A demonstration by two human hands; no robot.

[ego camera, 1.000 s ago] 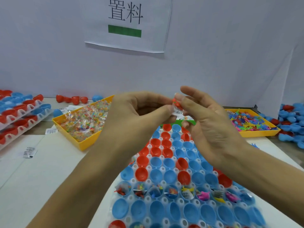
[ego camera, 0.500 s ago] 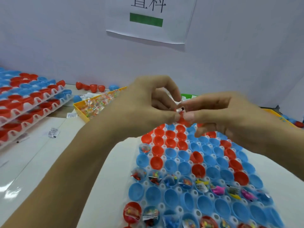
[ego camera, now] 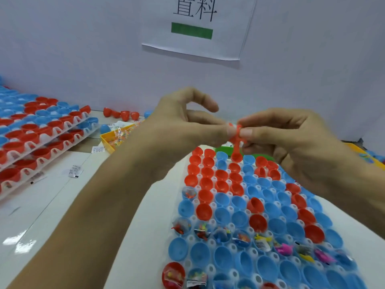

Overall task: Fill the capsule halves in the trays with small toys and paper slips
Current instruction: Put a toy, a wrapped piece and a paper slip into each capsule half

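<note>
A small orange-red toy (ego camera: 236, 140) hangs between my two hands above the far end of the tray. My left hand (ego camera: 183, 124) pinches its top with thumb and fingertips, and my right hand (ego camera: 291, 140) pinches it from the other side. Below lies a white tray (ego camera: 212, 221) of blue and red capsule halves. One middle row (ego camera: 243, 236) and part of the near row hold small toys and slips; the far halves look empty.
Stacked trays of red and blue halves (ego camera: 35, 138) stand at the left. A yellow bin of bagged toys (ego camera: 116, 136) sits behind my left wrist. Loose red halves (ego camera: 120, 113) lie by the wall, and paper slips (ego camera: 75, 171) lie on the white table.
Both hands have stayed together pinching the small toy, which now hangs lower between the fingertips. My view has swung left and down, bringing the left stack of trays into sight.
</note>
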